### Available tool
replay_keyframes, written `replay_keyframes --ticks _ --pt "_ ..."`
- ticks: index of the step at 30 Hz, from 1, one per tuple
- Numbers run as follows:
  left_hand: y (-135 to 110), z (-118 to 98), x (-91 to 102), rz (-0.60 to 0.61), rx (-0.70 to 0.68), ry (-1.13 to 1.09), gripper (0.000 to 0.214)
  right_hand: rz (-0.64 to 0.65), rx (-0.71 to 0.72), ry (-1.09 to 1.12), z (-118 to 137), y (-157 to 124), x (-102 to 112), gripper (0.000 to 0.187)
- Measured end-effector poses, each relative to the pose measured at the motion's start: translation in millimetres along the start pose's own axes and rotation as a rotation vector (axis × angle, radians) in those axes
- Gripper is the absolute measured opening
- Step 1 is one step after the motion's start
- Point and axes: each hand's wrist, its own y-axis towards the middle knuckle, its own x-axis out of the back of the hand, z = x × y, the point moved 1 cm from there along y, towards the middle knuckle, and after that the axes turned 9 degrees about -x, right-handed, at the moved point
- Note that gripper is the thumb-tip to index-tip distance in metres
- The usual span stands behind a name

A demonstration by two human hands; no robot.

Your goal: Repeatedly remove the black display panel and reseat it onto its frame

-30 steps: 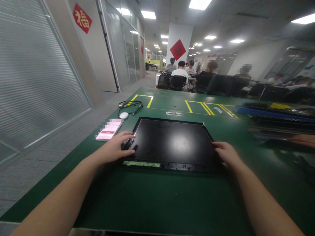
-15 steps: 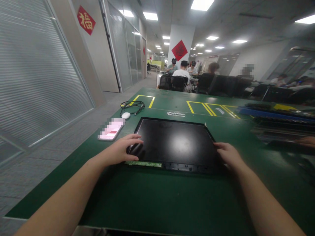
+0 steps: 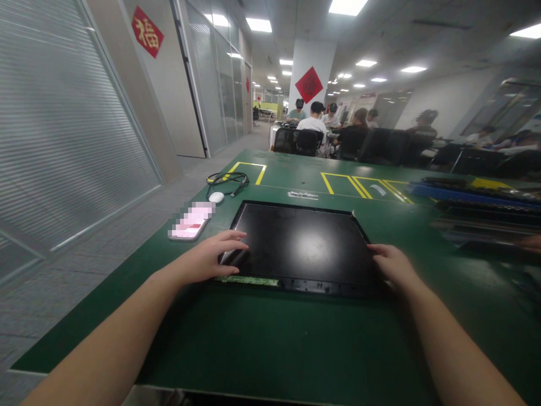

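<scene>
A black LCD screen panel [image 3: 291, 239] lies face up on the green table [image 3: 270, 344], its glossy face reflecting a ceiling light. Along its near edge, a green circuit board strip [image 3: 249, 281] shows at the left. My left hand [image 3: 215, 256] is at the panel's left side, fingers spread over the edge and thumb by the near corner. At the opposite side, my right hand [image 3: 391, 265] grips the right edge, fingertips on the frame; its lower fingers are hidden.
Left of the panel are a phone [image 3: 190, 223], a white rounded object [image 3: 216, 197] and a coiled black cable [image 3: 228, 181]. Blurred dark panels and a blue item [image 3: 456, 194] stand at the right, with part of another person's hand [image 3: 530, 242]. Several people sit behind.
Almost nothing differs. Both hands keep their places on the panel, and the view has shifted very slightly.
</scene>
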Motion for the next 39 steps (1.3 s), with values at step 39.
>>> replay_keyframes --ticks 39 --pt "3.7 22.1 -4.2 -0.057 0.38 0.229 0.048 0.105 -0.15 0.21 10.9 -16.5 2.7 0.059"
